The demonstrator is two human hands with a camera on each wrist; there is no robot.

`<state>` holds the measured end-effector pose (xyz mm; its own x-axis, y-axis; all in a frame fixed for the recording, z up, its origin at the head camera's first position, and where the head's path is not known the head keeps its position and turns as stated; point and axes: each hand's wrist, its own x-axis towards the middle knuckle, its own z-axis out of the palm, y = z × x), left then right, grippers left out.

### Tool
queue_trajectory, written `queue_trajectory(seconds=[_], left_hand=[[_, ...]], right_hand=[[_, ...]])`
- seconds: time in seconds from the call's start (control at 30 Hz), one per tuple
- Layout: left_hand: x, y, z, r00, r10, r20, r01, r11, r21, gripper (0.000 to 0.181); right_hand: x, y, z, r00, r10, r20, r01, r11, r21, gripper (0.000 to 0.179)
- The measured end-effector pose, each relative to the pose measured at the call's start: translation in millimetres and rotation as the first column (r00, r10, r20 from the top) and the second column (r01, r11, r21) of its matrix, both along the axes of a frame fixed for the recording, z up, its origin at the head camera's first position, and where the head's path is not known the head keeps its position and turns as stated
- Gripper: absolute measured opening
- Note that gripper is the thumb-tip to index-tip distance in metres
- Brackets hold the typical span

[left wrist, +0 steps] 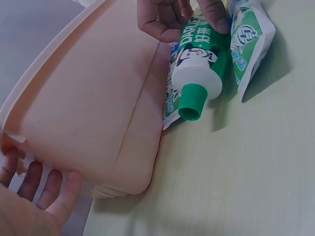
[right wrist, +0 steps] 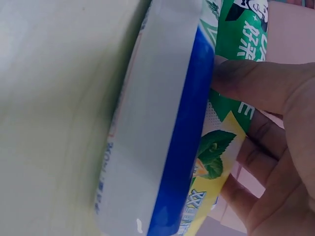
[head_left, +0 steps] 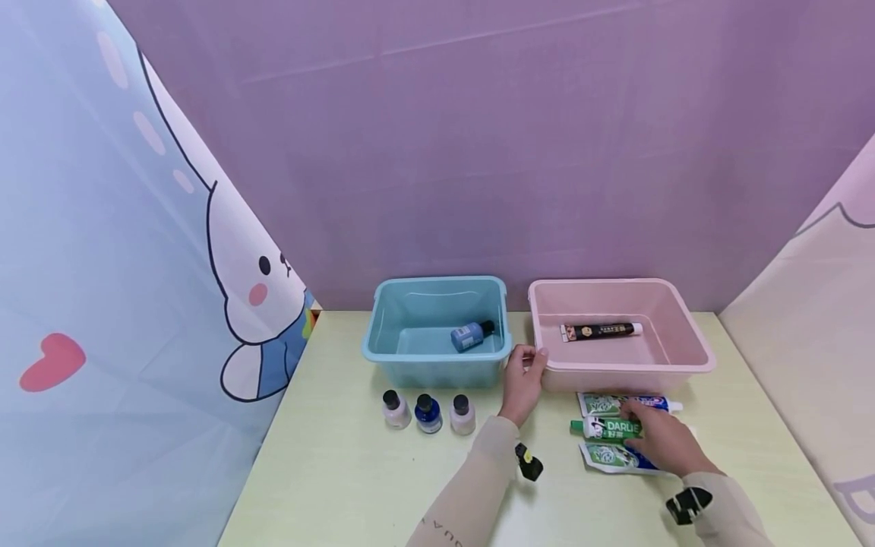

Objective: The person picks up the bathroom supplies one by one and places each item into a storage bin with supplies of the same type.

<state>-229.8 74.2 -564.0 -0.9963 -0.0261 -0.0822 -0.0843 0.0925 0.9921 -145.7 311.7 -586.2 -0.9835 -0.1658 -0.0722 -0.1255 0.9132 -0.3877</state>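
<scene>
My right hand [head_left: 666,441] pinches a green-and-white Darlie toothpaste tube [head_left: 604,428] between thumb and fingers, its green cap pointing left. Green-and-blue toothpaste tubes lie on either side: one tube [head_left: 601,404] against the pink bin's front, another tube [head_left: 608,457] nearer me. At the left front corner of the pink bin [head_left: 615,380], my left hand [head_left: 522,384] rests its fingers. The left wrist view shows those fingertips [left wrist: 72,181] against the bin's end wall, just below the rim. Inside this bin lies a black toothpaste tube [head_left: 600,331].
Left of the pink bin stands a blue bin [head_left: 437,371] with a blue bottle [head_left: 470,336] lying in it. Before it stand two pale bottles [head_left: 396,412] and a dark blue bottle [head_left: 428,415] on the table [head_left: 342,471]. A purple cloth [head_left: 444,152] hangs behind.
</scene>
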Motion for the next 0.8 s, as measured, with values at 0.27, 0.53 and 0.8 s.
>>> queue_trajectory(seconds=[0.27, 0.53, 0.8], left_hand=[[0.8, 1.6, 2.8, 1.0, -0.006, -0.009, 0.007, 0.999, 0.046, 0.016], [0.9, 1.3, 0.9, 1.0, -0.004, 0.015, 0.003, 0.998, 0.07, 0.019], [0.0, 0.4, -1.2, 1.0, 0.008, -0.025, -0.006, 0.998, 0.068, 0.017]], right_hand=[[1.3, 0, -1.2, 0.999, -0.018, -0.045, 0.017, 1.0, -0.006, 0.04], [1.7, 0, 2.5, 0.994, -0.037, -0.105, 0.035, 0.999, -0.024, 0.041], [3.2, 1, 10.5, 0.979, -0.015, -0.203, 0.009, 0.999, -0.033, 0.045]])
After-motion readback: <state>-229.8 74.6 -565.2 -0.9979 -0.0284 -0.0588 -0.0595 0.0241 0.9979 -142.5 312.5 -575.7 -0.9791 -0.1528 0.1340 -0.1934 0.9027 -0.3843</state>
